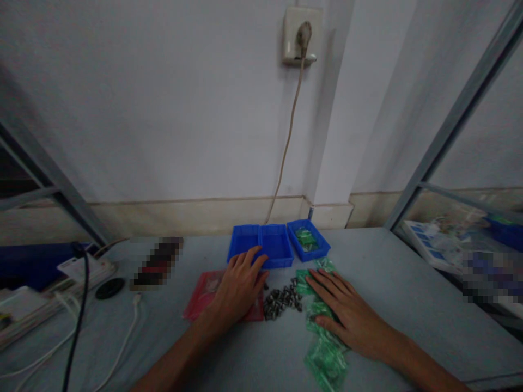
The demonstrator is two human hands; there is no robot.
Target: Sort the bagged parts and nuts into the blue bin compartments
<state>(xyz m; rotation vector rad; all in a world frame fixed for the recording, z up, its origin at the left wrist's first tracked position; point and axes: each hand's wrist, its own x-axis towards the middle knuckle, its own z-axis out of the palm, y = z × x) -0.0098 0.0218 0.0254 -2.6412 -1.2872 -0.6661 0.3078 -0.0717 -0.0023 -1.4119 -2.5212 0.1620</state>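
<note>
My left hand [242, 283] is over a red plastic bag [200, 296], its fingers apart and reaching toward the front wall of a blue two-compartment tray [277, 246]. No held object shows in it. My right hand [347, 310] lies flat with spread fingers on several green plastic bags [327, 362], which run in a line toward the table's front. Between the two hands is a pile of small metal parts [281, 301], too small to name exactly. A smaller blue tray [308, 239] behind my right hand holds green bags [305, 238].
At the left lie a power strip [53, 305], white cables [126, 337], a black cable [81, 321] and a round black object [109, 288]. A wall socket [301, 35] has a cord hanging behind the trays. Metal frame bars [453, 120] slant at both sides.
</note>
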